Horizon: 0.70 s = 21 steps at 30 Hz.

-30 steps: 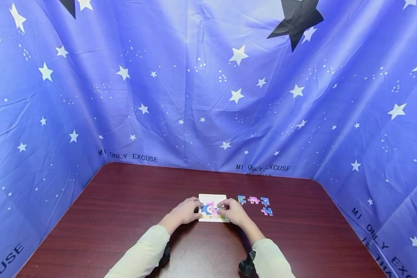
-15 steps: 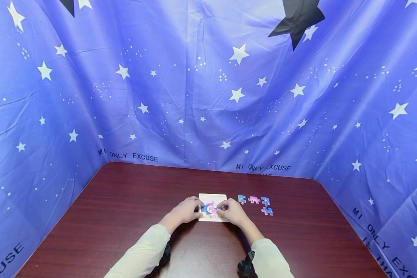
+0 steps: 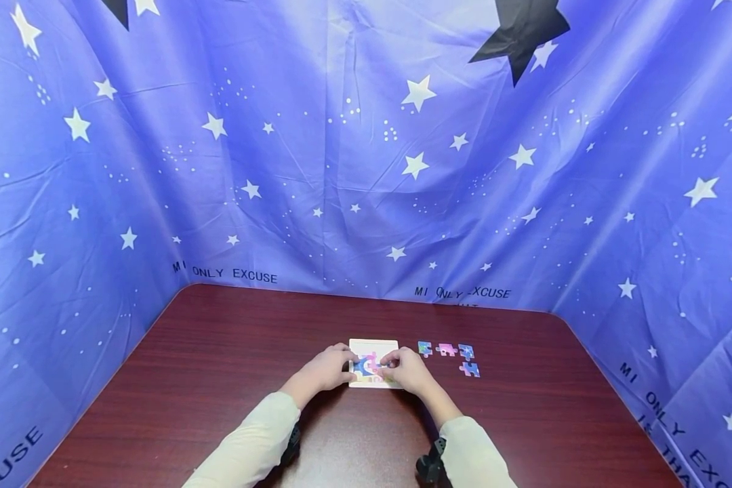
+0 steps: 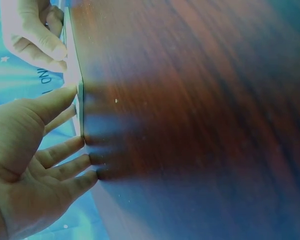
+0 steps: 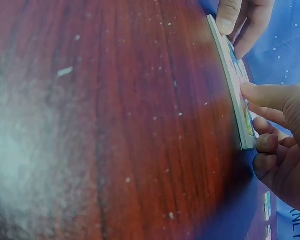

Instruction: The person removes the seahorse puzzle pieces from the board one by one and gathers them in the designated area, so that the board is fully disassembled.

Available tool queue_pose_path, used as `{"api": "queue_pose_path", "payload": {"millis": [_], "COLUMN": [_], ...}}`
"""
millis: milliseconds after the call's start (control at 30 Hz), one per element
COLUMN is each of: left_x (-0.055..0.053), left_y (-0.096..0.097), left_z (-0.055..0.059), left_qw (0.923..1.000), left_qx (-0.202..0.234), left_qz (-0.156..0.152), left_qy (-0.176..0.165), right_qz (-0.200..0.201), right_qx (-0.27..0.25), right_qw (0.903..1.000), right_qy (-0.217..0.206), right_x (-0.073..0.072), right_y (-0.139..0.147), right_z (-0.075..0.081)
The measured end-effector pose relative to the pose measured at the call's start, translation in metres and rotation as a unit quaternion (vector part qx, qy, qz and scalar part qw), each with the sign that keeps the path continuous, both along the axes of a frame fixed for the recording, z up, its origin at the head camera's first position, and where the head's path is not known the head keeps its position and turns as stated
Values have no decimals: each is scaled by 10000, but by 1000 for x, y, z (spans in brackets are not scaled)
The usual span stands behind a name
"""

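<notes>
A small jigsaw board with a pale frame (image 3: 373,344) lies on the table, with pink, blue and yellow pieces in its lower part. At its left side is my left hand (image 3: 327,369), thumb and fingers extended. In the left wrist view its thumb (image 4: 60,101) touches the board's near edge, and the other fingertips rest along the side and table. My right hand (image 3: 410,371) bends over the board's right part. Between its thumb and index finger it pinches a bluish puzzle piece (image 3: 383,365), mostly hidden by the fingers.
To the right of the board lie several loose puzzle pieces: a blue-green one (image 3: 424,349), a pink one (image 3: 446,350) and bluish ones such as this puzzle piece (image 3: 470,369). Behind the dark red table (image 3: 250,318) hangs a blue star-patterned curtain (image 3: 317,169).
My right fingertips have shifted slightly over the board with the puzzle piece, which showed more greyish a second ago. The left hand, the board and the loose pieces stay in place.
</notes>
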<state>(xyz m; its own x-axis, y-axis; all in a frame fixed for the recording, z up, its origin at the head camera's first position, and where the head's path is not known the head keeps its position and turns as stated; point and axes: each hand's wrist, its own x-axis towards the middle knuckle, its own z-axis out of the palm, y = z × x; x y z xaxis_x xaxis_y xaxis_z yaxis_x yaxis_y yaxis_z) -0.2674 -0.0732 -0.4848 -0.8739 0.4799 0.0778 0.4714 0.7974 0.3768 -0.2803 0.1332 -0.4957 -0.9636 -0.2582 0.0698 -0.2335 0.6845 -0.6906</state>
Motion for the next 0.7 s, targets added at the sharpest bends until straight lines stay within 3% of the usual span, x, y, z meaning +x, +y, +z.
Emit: {"api": "queue_pose_path", "payload": {"millis": [267,700], "left_x": [0,0], "left_y": [1,2], "left_z": [3,4], "left_qw": [10000,9999], "left_qx": [-61,-149], "left_qz": [-16,-1], "left_qy": [-24,-38], "right_qz": [-95,-185], "right_qx": [-209,-400], "right_qw": [9990,9974], "right_qy": [-391,-562], "right_x": [-2,-3], "right_y": [-1,-2], "right_z": [2,2]}}
